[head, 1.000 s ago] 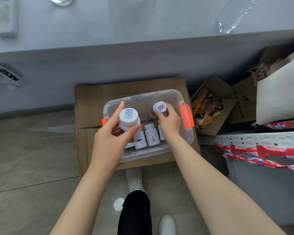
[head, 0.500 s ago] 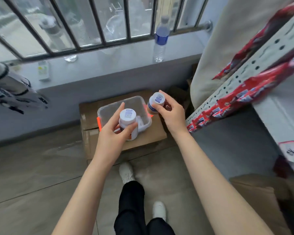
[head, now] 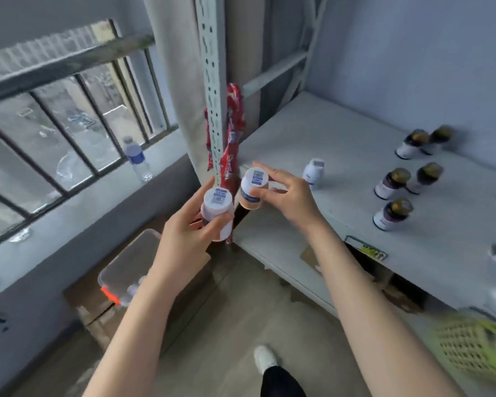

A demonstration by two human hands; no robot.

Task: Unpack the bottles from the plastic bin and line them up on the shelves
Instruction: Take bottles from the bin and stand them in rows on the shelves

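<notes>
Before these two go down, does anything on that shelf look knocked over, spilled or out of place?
Nothing looks spilled or toppled. The dark gold-capped bottles on the shelf stand in loose pairs rather than one line, and a white bottle stands alone, apart from them. Motion blur hides finer detail.

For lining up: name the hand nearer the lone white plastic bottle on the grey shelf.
Right hand: just left of the lone bottle. Left hand: farther left, off the shelf.
</notes>
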